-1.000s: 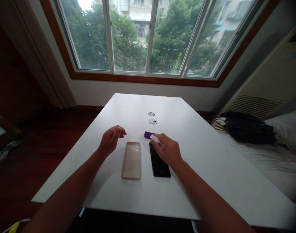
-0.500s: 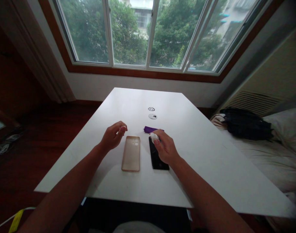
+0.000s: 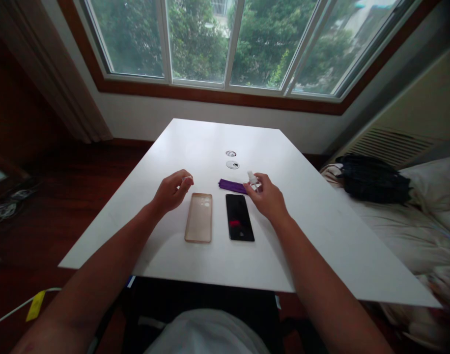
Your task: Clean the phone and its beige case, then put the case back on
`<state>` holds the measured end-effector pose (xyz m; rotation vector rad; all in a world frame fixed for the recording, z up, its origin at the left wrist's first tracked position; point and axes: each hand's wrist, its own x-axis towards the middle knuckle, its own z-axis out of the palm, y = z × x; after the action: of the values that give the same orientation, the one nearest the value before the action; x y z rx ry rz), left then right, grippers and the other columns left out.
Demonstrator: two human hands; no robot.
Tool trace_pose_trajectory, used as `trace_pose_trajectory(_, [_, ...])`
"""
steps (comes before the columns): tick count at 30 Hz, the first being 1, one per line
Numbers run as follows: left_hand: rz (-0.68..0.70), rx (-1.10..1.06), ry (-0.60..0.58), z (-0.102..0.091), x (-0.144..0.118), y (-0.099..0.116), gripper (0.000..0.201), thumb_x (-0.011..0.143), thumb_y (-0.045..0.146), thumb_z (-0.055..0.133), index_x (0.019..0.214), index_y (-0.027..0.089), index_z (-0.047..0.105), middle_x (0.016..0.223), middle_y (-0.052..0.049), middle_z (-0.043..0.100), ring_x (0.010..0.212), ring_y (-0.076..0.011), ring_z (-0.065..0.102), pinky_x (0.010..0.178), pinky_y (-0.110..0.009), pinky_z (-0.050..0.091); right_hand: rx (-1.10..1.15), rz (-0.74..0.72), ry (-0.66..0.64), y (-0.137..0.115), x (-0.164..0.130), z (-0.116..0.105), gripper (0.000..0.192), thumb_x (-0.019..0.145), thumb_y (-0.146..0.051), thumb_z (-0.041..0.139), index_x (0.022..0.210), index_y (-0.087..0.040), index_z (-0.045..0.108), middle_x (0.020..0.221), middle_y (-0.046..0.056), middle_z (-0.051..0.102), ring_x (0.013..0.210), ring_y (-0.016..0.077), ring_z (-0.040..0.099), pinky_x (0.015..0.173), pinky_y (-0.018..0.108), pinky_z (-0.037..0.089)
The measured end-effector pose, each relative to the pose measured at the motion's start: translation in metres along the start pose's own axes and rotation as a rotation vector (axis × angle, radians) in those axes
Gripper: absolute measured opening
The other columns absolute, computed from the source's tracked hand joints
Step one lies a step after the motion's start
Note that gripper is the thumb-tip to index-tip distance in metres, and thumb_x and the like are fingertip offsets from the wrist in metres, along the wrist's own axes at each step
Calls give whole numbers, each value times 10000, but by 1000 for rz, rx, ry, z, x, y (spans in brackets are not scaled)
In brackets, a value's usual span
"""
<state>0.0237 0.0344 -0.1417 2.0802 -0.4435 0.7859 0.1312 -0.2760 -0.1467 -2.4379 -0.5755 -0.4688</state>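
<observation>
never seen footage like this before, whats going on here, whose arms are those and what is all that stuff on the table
The picture comes from a camera worn on a person's head, looking forward and down, so the two bare arms reaching in from the bottom are that person's own. No machine is involved.

In front of them stands a white table under a window. On it lie a tan phone case and, to its right, a black phone, side by side. Beyond the phone lies a folded purple cloth, and farther back sit two small round fittings in the tabletop.

The right hand holds a small white spray bottle just past the cloth's right end. The left hand hovers loosely curled, left of the case's far end; something tiny may be pinched in its fingertips, but that is too small to tell.
</observation>
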Motion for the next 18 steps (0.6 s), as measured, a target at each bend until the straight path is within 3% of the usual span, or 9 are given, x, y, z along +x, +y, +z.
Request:
trace_pose_trajectory(2, [2,4,-6,0,0,0,308,1032,357,450,875,140,602,803,-53,586,707,-124,535,651,-277,401,-169,18,-78,7,4,4,630,942,-502,581,1512,-333,371,1024,20,669,784,190,630,655,279,423])
trace_pose_trajectory(5, [5,2,-6,0,-1,0,320,1032,371,448,873,139,603,804,-58,587,703,-126,534,637,-278,399,-340,-73,-138,12,9,11,698,978,-391,523,1592,-406,190,1103,21,636,843,190,628,641,269,394])
trace_pose_trajectory(11, [6,20,-5,0,0,1,348,1035,394,439,868,139,606,803,-63,594,707,-130,542,649,-281,416,-502,-92,-204,8,15,24,563,990,-352,473,1529,-434,334,1108,23,601,809,186,610,603,284,348])
trace_pose_trajectory(18, [2,27,-18,0,1,2,323,1032,369,452,863,139,603,797,-56,591,701,-123,534,658,-280,405,-531,-139,-219,0,13,24,503,1006,-341,431,1501,-408,369,1160,35,589,840,202,609,631,302,383])
